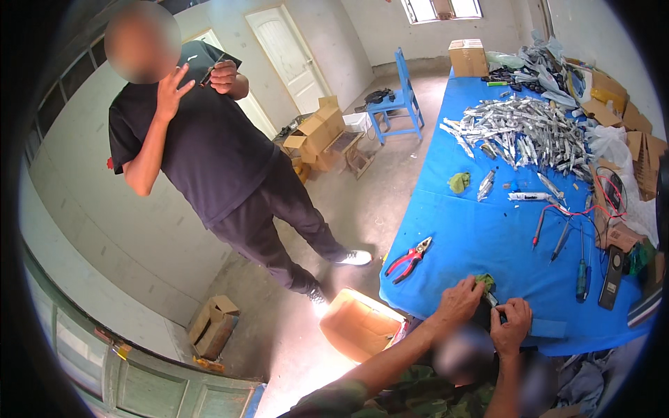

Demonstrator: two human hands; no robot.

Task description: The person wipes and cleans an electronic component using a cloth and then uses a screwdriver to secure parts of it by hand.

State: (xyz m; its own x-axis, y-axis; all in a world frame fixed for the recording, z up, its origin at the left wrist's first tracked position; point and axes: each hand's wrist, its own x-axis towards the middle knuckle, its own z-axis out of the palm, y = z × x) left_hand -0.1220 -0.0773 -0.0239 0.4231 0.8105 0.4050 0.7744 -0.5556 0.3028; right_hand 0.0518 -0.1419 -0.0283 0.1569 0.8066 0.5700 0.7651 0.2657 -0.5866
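At the near edge of the blue-covered table, my left hand is closed, its fingertips on a crumpled yellow-green cloth. Close beside it on the right, my right hand pinches a small silvery piece that runs between both hands. My fingers hide most of this piece, so its exact kind does not show. Red-and-black pliers lie with jaws apart to the left of my hands. A second crumpled green cloth and a silver wrapped piece lie farther up the table.
A heap of silver slim packets covers the table's far part. Red and black test leads, screwdrivers and a dark handheld device lie at right. An orange bin stands left of the table. Another person stands holding a small thing.
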